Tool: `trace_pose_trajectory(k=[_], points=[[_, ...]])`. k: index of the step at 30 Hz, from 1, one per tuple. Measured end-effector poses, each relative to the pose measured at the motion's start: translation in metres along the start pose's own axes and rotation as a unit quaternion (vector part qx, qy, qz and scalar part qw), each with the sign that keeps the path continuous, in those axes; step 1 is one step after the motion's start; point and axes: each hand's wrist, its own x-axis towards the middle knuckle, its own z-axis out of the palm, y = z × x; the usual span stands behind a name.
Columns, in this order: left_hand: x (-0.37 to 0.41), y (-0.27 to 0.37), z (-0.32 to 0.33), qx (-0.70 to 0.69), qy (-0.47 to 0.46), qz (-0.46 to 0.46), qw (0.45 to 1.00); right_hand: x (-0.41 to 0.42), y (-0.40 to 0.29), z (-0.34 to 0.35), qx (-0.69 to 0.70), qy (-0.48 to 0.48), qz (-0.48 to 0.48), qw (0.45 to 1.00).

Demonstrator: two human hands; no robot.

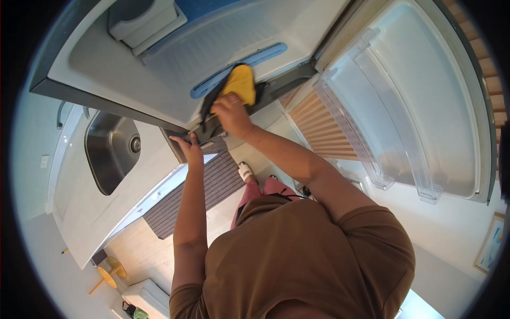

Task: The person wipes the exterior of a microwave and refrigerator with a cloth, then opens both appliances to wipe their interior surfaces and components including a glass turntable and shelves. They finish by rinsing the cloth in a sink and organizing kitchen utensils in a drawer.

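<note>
My right hand (pixel 232 113) pinches a yellow and black cloth (pixel 243 81), slightly blurred, at the front of an open refrigerator compartment (pixel 155 83). The cloth hangs over the compartment's front edge and partly covers a long blue-tinted vent strip (pixel 265 54) inside. Lower left, my left hand (pixel 190 148) rests against the dark front edge (pixel 181 139) of the refrigerator, thumb and forefinger spread apart. Its other fingers are partly hidden. On the right, the compartment door (pixel 430 99) stands swung out, with clear plastic door shelves (pixel 350 131) on its inner side.
A white box-like unit (pixel 147 24) sits in the compartment's upper left. Left of me is a pale counter (pixel 75 199) with a steel sink (pixel 111 155). A dark striped mat (pixel 191 199) lies on the floor. Wooden slats (pixel 322 123) line the wall behind the door.
</note>
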Motion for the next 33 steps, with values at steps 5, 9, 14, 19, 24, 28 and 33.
trace_pose_trajectory(k=[5, 9, 14, 19, 24, 28, 33], points=[[0.001, -0.016, -0.004, 0.04, 0.032, 0.035, 0.998, -0.002, 0.012, -0.023, -0.013, -0.03, -0.071, 0.997], [-0.004, -0.015, -0.001, 0.087, 0.047, 0.041, 0.994, -0.027, 0.077, -0.088, -0.118, -0.035, 0.061, 0.991], [-0.02, -0.001, -0.001, 0.163, 0.036, 0.015, 0.986, -0.04, 0.067, -0.061, -0.125, 0.007, 0.114, 0.986], [-0.08, -0.033, -0.008, 0.084, 0.006, 0.137, 0.987, -0.064, -0.084, -0.007, 0.053, -0.075, -0.029, 0.995], [-0.135, -0.016, -0.002, 0.149, -0.023, -0.013, 0.988, -0.098, -0.034, -0.09, 0.099, -0.069, 0.015, 0.993], [-0.167, -0.018, 0.004, 0.154, -0.03, 0.076, 0.985, -0.081, -0.009, -0.171, -0.073, 0.032, 0.131, 0.988], [-0.183, -0.013, 0.0, 0.178, -0.135, 0.094, 0.97, -0.144, -0.029, -0.121, -0.085, -0.135, 0.199, 0.967]])
